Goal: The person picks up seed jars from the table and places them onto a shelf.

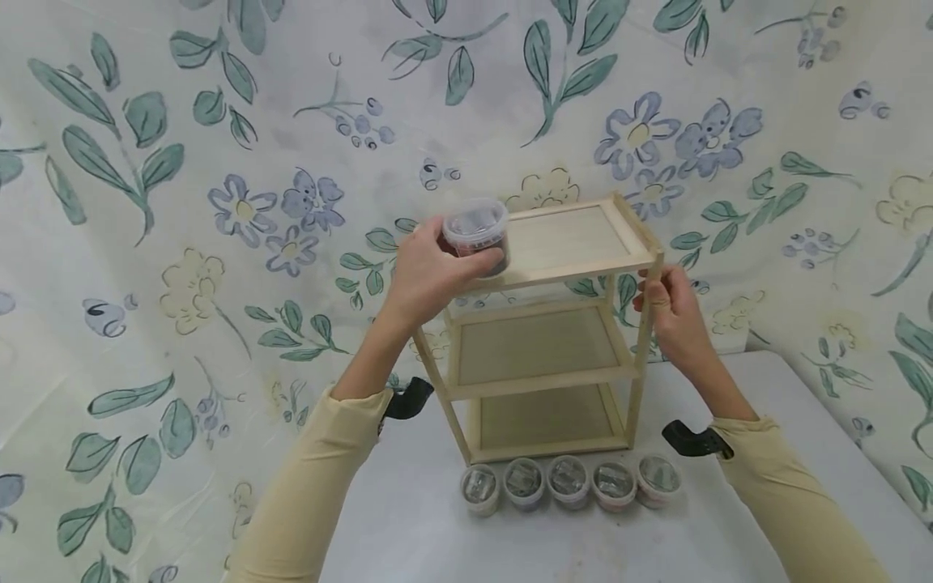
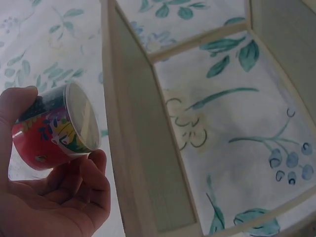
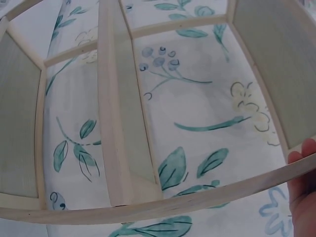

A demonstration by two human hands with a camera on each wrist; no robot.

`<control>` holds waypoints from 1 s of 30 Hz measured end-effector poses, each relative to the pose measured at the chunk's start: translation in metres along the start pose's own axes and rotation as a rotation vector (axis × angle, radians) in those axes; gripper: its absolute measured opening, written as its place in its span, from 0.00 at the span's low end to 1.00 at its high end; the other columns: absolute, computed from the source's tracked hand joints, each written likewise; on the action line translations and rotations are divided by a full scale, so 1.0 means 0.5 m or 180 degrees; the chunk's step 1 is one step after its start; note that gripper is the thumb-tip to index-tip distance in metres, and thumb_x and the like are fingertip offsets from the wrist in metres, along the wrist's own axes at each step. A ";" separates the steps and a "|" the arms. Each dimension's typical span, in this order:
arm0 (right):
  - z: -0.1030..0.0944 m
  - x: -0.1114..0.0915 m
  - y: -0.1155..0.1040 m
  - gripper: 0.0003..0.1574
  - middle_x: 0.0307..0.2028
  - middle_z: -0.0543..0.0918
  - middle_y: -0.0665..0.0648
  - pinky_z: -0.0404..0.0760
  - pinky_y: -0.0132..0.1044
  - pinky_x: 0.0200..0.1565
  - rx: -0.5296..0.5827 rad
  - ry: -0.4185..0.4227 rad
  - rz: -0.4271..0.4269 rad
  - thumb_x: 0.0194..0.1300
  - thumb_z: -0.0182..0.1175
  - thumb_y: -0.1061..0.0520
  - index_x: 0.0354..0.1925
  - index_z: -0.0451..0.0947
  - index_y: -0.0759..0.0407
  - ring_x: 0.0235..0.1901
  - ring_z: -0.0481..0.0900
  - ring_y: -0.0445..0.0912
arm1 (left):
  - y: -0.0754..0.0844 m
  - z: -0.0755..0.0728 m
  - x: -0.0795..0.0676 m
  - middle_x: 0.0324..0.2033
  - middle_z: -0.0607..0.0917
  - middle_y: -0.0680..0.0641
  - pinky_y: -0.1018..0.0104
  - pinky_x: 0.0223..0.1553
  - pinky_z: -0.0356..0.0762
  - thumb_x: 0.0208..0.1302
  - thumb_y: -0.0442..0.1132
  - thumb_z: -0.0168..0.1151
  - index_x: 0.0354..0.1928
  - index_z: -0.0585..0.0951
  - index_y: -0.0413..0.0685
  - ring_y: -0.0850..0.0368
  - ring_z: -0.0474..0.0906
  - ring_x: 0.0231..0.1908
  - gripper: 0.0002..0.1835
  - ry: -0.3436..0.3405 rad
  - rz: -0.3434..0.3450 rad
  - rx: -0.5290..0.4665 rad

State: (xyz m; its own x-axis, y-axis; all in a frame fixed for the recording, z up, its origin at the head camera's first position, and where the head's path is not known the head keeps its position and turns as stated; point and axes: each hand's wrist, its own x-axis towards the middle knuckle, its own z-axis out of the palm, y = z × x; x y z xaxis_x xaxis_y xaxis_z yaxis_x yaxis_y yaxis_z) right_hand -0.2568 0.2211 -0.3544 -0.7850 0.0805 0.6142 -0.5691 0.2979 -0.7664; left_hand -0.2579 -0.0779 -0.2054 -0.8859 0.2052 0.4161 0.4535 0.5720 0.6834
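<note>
My left hand (image 1: 430, 271) grips a small lidded plastic tub (image 1: 477, 231) at the left end of the wooden shelf unit's top tier. In the left wrist view the tub (image 2: 54, 126) has a red wrap with a colourful leaf print and a clear lid, thumb on one side and curled fingers on the other. The three-tier shelf unit (image 1: 535, 380) is pale wood with framed panels. Just below its top corner, my right hand (image 1: 674, 312) holds the front right post. Fingertips (image 3: 308, 146) of that hand show over the post (image 3: 237, 192) in the right wrist view.
Several similar lidded tubs (image 1: 568, 482) stand in a row on the white table (image 1: 408, 518), right before the shelf's bottom tier. A floral-patterned cloth (image 1: 306, 138) hangs behind the table. Black wrist mounts (image 1: 410, 398) sit at both sleeve cuffs.
</note>
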 end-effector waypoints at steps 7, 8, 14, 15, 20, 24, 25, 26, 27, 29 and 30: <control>0.005 0.004 -0.007 0.21 0.39 0.72 0.64 0.72 0.27 0.41 -0.0004 -0.0063 -0.0050 0.78 0.41 0.57 0.57 0.62 0.74 0.35 0.72 0.39 | 0.034 0.057 0.056 0.51 0.82 0.46 0.59 0.52 0.77 0.52 0.51 0.73 0.60 0.74 0.41 0.54 0.78 0.50 0.35 -0.0229 -0.0017 0.0034; 0.005 0.004 -0.007 0.20 0.39 0.72 0.64 0.71 0.27 0.41 -0.0011 -0.0061 -0.0050 0.79 0.41 0.57 0.57 0.62 0.74 0.35 0.72 0.39 | 0.039 0.064 0.063 0.51 0.82 0.45 0.59 0.52 0.77 0.53 0.51 0.73 0.60 0.74 0.41 0.54 0.78 0.50 0.35 -0.0250 -0.0025 0.0033; 0.000 0.003 -0.002 0.20 0.40 0.71 0.60 0.71 0.29 0.42 -0.0045 -0.0069 0.0028 0.79 0.39 0.57 0.58 0.61 0.73 0.36 0.72 0.39 | 0.063 0.108 0.100 0.51 0.82 0.44 0.61 0.52 0.76 0.53 0.51 0.73 0.59 0.73 0.39 0.54 0.78 0.50 0.36 -0.0375 -0.0101 0.0006; -0.001 0.002 -0.002 0.20 0.40 0.71 0.59 0.71 0.29 0.42 -0.0042 -0.0077 0.0042 0.79 0.39 0.57 0.58 0.61 0.73 0.36 0.72 0.39 | 0.065 0.115 0.104 0.51 0.82 0.44 0.62 0.52 0.76 0.53 0.51 0.73 0.59 0.73 0.39 0.54 0.78 0.49 0.35 -0.0386 -0.0095 0.0009; -0.006 0.000 0.000 0.21 0.39 0.71 0.56 0.71 0.28 0.43 -0.0085 -0.0075 0.0054 0.79 0.39 0.56 0.59 0.61 0.73 0.36 0.72 0.39 | 0.075 0.150 0.126 0.51 0.82 0.44 0.63 0.53 0.76 0.54 0.50 0.72 0.60 0.73 0.39 0.55 0.79 0.50 0.35 -0.0524 -0.0104 -0.0011; -0.007 0.000 0.002 0.21 0.39 0.70 0.55 0.72 0.27 0.42 -0.0030 -0.0034 0.0042 0.79 0.39 0.56 0.57 0.61 0.74 0.36 0.73 0.39 | 0.082 0.174 0.140 0.50 0.82 0.45 0.65 0.51 0.76 0.54 0.50 0.73 0.59 0.73 0.39 0.55 0.79 0.48 0.35 -0.0615 -0.0109 -0.0041; -0.007 0.000 0.003 0.21 0.39 0.70 0.55 0.72 0.27 0.42 -0.0004 -0.0024 0.0036 0.79 0.39 0.57 0.57 0.61 0.75 0.35 0.73 0.38 | 0.083 0.180 0.142 0.49 0.82 0.44 0.65 0.50 0.77 0.53 0.50 0.73 0.58 0.74 0.39 0.55 0.79 0.48 0.34 -0.0617 -0.0097 -0.0068; -0.006 0.000 0.002 0.21 0.39 0.70 0.54 0.72 0.27 0.41 0.0023 -0.0016 0.0029 0.79 0.39 0.57 0.56 0.62 0.75 0.35 0.73 0.38 | 0.083 0.186 0.144 0.49 0.82 0.45 0.65 0.50 0.77 0.53 0.50 0.73 0.58 0.74 0.39 0.55 0.79 0.47 0.34 -0.0623 -0.0092 -0.0039; -0.005 0.000 0.002 0.21 0.38 0.70 0.55 0.73 0.27 0.41 0.0055 -0.0008 0.0022 0.79 0.40 0.57 0.56 0.62 0.76 0.35 0.73 0.39 | 0.082 0.192 0.146 0.49 0.82 0.45 0.65 0.49 0.77 0.53 0.50 0.73 0.57 0.75 0.40 0.55 0.79 0.47 0.34 -0.0634 -0.0089 -0.0020; -0.003 -0.001 0.003 0.20 0.38 0.71 0.58 0.73 0.27 0.40 0.0088 0.0004 0.0001 0.79 0.40 0.58 0.55 0.62 0.76 0.34 0.73 0.38 | 0.082 0.204 0.147 0.48 0.83 0.45 0.65 0.49 0.77 0.54 0.51 0.73 0.56 0.76 0.40 0.55 0.79 0.46 0.33 -0.0646 -0.0073 0.0022; -0.002 -0.001 0.003 0.20 0.38 0.71 0.60 0.73 0.27 0.40 0.0112 0.0008 -0.0008 0.79 0.40 0.58 0.55 0.62 0.76 0.34 0.73 0.38 | 0.082 0.209 0.147 0.48 0.83 0.45 0.65 0.48 0.77 0.54 0.52 0.73 0.56 0.76 0.40 0.55 0.79 0.47 0.33 -0.0662 -0.0072 0.0041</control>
State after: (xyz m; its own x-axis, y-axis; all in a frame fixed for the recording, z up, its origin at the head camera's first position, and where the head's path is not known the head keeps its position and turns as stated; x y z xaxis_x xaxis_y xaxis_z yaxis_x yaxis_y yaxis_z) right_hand -0.2567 0.2226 -0.3556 -0.7830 0.0821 0.6165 -0.5793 0.2644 -0.7710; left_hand -0.3144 0.0435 -0.2094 -0.8975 0.3510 0.2669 0.4332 0.5883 0.6828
